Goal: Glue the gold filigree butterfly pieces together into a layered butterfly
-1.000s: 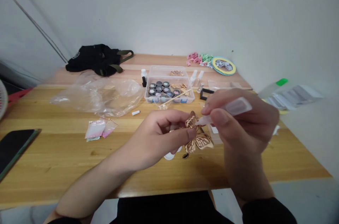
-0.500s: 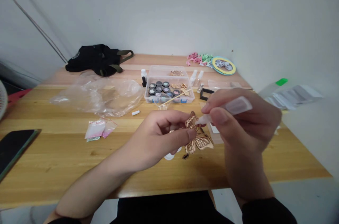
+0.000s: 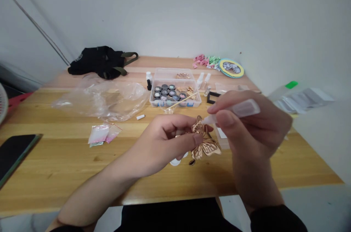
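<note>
A gold butterfly ornament (image 3: pixel 208 147) with openwork wings is pinched between the thumb and fingers of my left hand (image 3: pixel 167 140), above the table. My right hand (image 3: pixel 249 126) grips a small translucent white tube (image 3: pixel 245 109) with a narrow nozzle. The nozzle tip is at the butterfly's upper wing; whether it touches, I cannot tell. Below my left fingers lies a round white piece (image 3: pixel 175 161), partly hidden. Behind my hands sits a clear plastic box (image 3: pixel 199 101) with several small round pots (image 3: pixel 164 92) and gold pieces, a thin wooden stick resting across it.
Left of the box spreads a crumpled clear plastic bag (image 3: pixel 101 97), with small zip bags (image 3: pixel 99 134) nearer me. A phone (image 3: pixel 19 151) lies at the left edge. Small bottles (image 3: pixel 200 78), a black frame (image 3: pixel 212 97) and a round yellow-rimmed piece (image 3: pixel 240 72) stand behind my right hand.
The nozzle tip has shifted slightly up and left along the butterfly's upper wing, with small motion of my right hand. My left hand and the butterfly have stayed nearly still.
</note>
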{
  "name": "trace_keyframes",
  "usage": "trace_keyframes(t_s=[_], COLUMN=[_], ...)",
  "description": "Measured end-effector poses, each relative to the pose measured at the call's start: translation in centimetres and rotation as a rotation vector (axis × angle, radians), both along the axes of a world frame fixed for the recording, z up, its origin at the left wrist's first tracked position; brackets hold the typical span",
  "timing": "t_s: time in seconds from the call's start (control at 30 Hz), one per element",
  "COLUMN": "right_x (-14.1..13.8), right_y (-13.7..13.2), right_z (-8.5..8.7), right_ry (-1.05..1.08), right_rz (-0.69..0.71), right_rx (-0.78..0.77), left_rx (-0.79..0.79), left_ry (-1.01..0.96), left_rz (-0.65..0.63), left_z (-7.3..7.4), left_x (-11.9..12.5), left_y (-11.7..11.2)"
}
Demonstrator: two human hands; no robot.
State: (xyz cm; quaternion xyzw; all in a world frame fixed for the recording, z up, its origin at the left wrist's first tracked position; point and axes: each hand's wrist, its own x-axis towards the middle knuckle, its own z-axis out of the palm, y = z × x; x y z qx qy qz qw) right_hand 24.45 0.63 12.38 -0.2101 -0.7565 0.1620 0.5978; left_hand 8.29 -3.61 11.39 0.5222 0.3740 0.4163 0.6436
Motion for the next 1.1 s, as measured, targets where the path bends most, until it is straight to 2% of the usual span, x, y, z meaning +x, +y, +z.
trace_keyframes(t_s=[0.37,0.53,0.7,1.1], right_x=[0.3,0.0,-0.3,0.1], right_y=[0.1,0.2,0.3,0.7], right_z=[-0.3,-0.4,-1.0,-0.9], right_ry=[0.014,0.029,0.096,0.051], right_rz=[0.010,0.025,-0.013,0.070], right_rx=[-0.001,-0.050,0.000,0.036], left_rx=[-0.004,-0.012,-0.015,-0.011], left_ry=[-0.015,-0.012,-0.001,-0.006], left_rz=[-0.003,0.003,0.017,0.014], left_z=[0.1,0.1,0.0,-0.1], left_x=[0.1,0.0,0.0,0.0], left_y=[0.1,0.1,0.1,0.1])
